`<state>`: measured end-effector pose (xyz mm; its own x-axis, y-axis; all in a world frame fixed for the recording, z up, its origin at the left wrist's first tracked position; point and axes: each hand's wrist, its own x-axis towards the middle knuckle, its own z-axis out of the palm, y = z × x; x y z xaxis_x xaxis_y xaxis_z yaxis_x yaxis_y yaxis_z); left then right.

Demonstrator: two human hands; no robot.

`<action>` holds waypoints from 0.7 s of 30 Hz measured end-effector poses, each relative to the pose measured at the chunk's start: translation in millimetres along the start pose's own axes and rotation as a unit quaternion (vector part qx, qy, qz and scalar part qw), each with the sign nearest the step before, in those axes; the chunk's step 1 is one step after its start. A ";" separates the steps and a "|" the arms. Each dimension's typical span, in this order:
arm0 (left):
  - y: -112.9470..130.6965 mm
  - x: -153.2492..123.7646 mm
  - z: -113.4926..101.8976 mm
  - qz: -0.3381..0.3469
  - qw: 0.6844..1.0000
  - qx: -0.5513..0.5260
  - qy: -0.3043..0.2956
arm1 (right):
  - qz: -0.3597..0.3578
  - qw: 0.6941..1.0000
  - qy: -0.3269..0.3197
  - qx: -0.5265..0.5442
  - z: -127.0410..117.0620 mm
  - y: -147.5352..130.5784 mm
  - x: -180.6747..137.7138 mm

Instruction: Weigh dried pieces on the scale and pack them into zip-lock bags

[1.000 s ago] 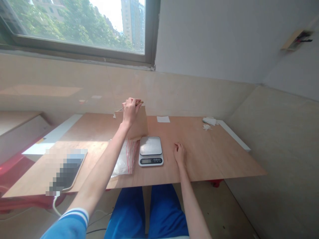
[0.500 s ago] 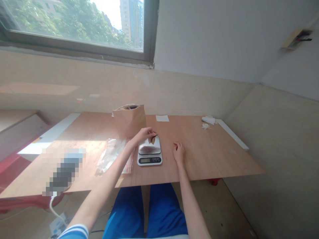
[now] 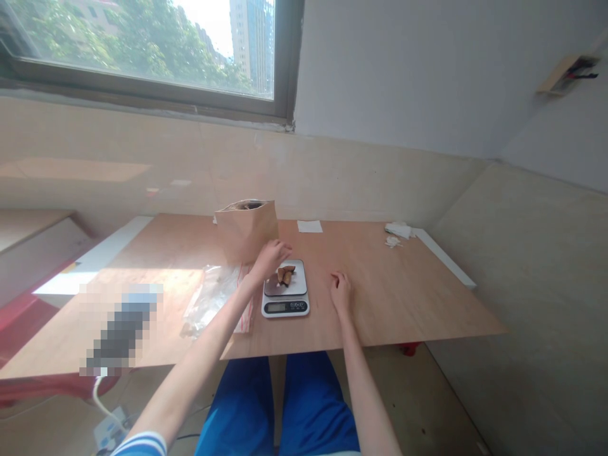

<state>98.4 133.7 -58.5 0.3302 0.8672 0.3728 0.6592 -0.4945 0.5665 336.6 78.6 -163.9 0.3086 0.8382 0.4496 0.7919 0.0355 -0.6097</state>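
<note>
Several small brown pieces, possibly dried mushroom or bark, lie on the steel pan of a digital kitchen scale. My left hand hovers at the pan's left edge, its fingers loosely curled and nothing visible in them. A kraft paper bag stands open just behind that hand, with dark contents showing at its mouth. My right hand rests empty on the plywood tabletop, to the right of the scale. A clear plastic bag with red edging lies under my left forearm.
A pixelated, blurred object lies at the table's near left, with a white cable hanging off the edge. A white paper slip and white scraps sit at the back. Walls border the far and right sides.
The brown pieces held in my left hand over the scale now lie on its pan. My left hand has dropped slightly and let go. My right hand has not moved.
</note>
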 end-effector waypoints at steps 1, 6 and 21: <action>4.9 4.5 -9.4 -0.005 0.999 0.012 0.029 | 0.000 1.000 0.000 -0.001 0.2 0.1 0.2; 24.4 34.3 -63.9 -0.054 0.964 0.122 0.228 | -0.001 1.000 -0.002 -0.002 1.1 1.0 0.9; 14.3 58.4 -101.0 -0.160 0.935 0.316 0.026 | 0.001 1.000 -0.009 -0.015 -1.3 -2.2 0.7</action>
<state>58.9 171.4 45.6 0.0246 0.9526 0.3032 0.9915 -0.0620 0.1142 335.8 78.4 -161.3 0.3009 0.8477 0.4368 0.8069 0.0178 -0.5904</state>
